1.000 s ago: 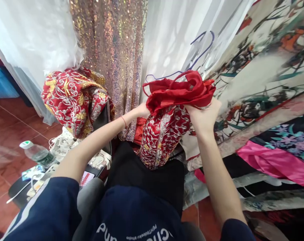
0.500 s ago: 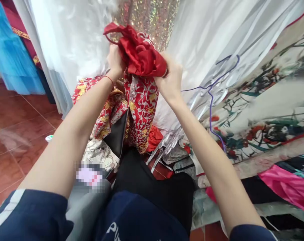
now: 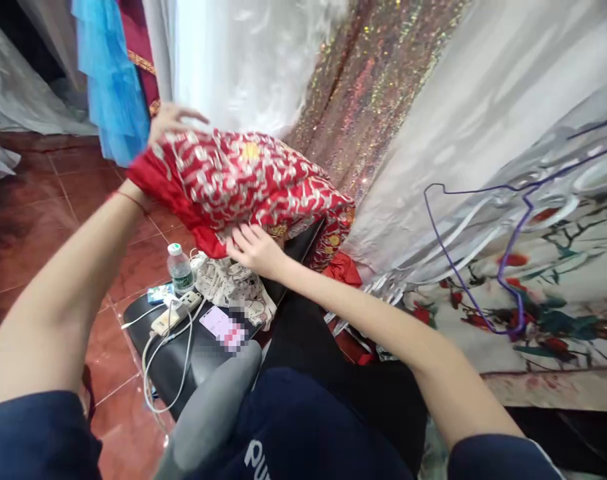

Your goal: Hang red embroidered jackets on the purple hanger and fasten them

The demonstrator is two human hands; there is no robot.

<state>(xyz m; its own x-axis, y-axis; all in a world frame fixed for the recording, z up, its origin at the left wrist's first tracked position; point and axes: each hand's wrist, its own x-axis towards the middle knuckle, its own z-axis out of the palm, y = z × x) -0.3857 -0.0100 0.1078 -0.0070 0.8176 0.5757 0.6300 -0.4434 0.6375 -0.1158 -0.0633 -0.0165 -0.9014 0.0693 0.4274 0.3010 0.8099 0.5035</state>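
A red embroidered garment [image 3: 263, 173], with white scrolling and gold motifs and a plain satin edge, stretches across the middle. My left hand [image 3: 176, 120] is at its upper left end, fingers stretched apart and slightly blurred; cloth lies against the palm and hides part of it. With bent fingers, my right hand [image 3: 256, 250] grips the garment's lower edge near the satin border. The garment's far right end hangs down past a dark padded edge. Beneath it, a crumpled cream patterned cloth [image 3: 233, 287] lies on a black bench [image 3: 158, 373].
On the bench are a water bottle [image 3: 181, 270], a power strip [image 3: 176, 313] with white cables, and a phone [image 3: 223, 328]. A purple hanger [image 3: 508, 267] hangs at right before a floral cloth [image 3: 563, 320]. White and sequinned drapes [image 3: 378, 87] stand behind.
The garment has swung from a bunched upright hold to lying spread out leftward. My left hand has moved left and its fingers have spread; my right hand has moved down and left.
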